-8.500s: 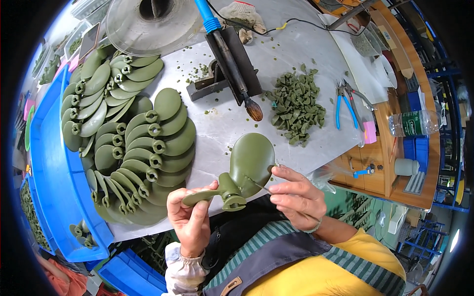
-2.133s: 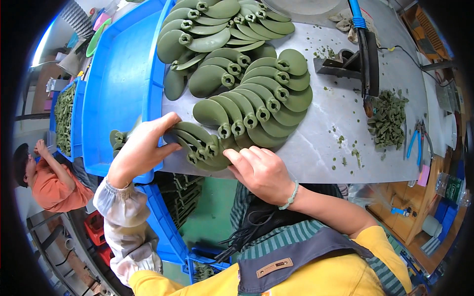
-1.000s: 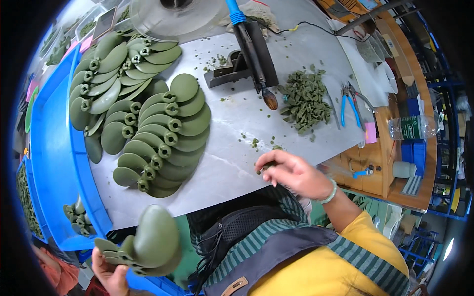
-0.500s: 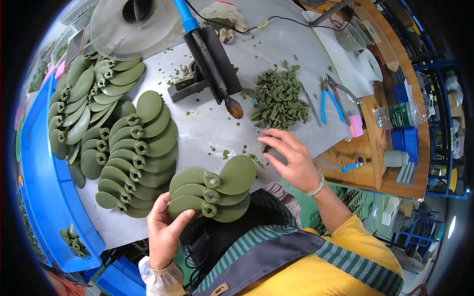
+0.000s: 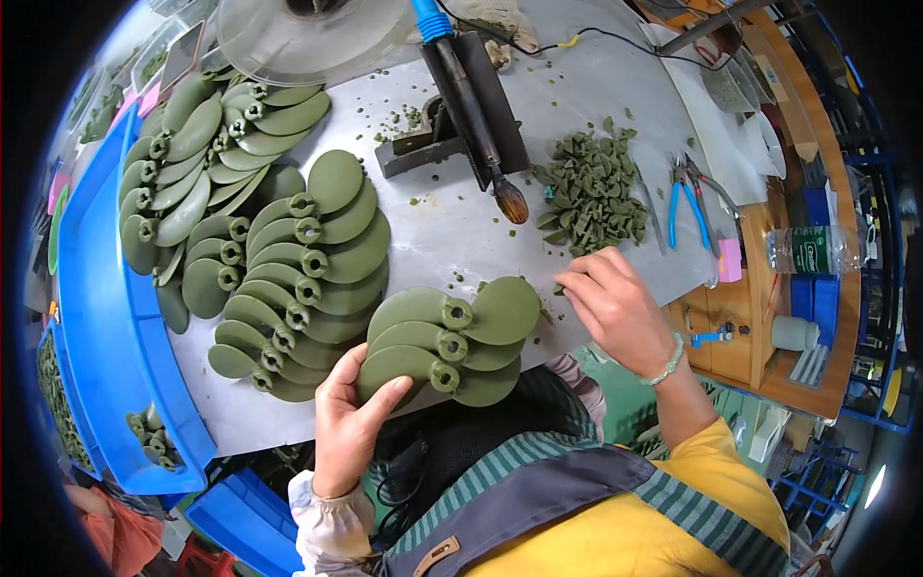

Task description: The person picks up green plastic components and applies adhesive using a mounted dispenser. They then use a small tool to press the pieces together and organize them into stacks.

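My left hand (image 5: 354,423) is closed on the near end of a small stack of green plastic propellers (image 5: 495,361), thumb on top, held over the table's near edge. Each has two rounded blades and a hub with a hole. To the right, my right hand (image 5: 615,306) hovers by the table edge, fingertips drawn together; a small dark green bit shows at them, too small to name. Beyond that hand lies a heap of green plastic scraps (image 5: 596,192). Rows of nested propellers (image 5: 298,260) cover the table's left side, next to the held stack.
A soldering iron (image 5: 466,96) with a blue handle leans on a black metal stand (image 5: 413,154). Blue-handled pliers (image 5: 687,202) lie at the right. A blue tray (image 5: 106,317) lines the left edge. A plastic bottle (image 5: 812,250) and a clear round lid (image 5: 308,43) stand farther off.
My right hand's fingers have gone from spread to drawn together. In the picture, the table and the held propeller stack have shifted right as the view turned; the left hand keeps its hold.
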A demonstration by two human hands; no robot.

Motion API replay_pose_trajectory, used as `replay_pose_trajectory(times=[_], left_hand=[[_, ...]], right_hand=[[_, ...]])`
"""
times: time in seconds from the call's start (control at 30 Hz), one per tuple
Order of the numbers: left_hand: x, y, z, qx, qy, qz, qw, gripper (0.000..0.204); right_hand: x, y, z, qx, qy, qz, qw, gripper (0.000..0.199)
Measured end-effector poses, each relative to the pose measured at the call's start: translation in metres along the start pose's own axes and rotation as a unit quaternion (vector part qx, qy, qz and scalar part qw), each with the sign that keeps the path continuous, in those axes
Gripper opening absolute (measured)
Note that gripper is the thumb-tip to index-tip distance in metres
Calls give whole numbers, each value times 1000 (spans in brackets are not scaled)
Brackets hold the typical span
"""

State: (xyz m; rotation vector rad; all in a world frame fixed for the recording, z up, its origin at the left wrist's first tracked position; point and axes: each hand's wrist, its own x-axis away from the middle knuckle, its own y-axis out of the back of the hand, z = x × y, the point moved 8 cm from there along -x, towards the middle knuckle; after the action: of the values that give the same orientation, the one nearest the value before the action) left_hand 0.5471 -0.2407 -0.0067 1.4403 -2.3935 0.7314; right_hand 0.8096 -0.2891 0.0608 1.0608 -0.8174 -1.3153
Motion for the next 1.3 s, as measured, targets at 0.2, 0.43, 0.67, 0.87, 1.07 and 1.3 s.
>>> replay_pose_trajectory(times=[0.2,0.43,0.67,0.87,1.07,1.3], left_hand=[[-2,-1,6,40,3,7,999,48],[-2,0,7,42,-2,5,999,51],[0,-1,9,22,-21,-3,1000,54],[1,-2,6,20,-29,-2,999,54],[2,-6,0,20,-42,-19,999,55],[4,-1,-2,28,-48,-57,997,55]], right_hand=[[1,2,-7,-14,-26,8,1000,20],[7,4,-32,-271,-202,-15,941,22],[21,-4,-38,-493,-304,-17,815,20],[12,6,-30,-489,-288,-7,824,21],[1,20,-25,-470,-273,-115,832,21],[-35,36,-2,-291,-171,-142,930,18]])
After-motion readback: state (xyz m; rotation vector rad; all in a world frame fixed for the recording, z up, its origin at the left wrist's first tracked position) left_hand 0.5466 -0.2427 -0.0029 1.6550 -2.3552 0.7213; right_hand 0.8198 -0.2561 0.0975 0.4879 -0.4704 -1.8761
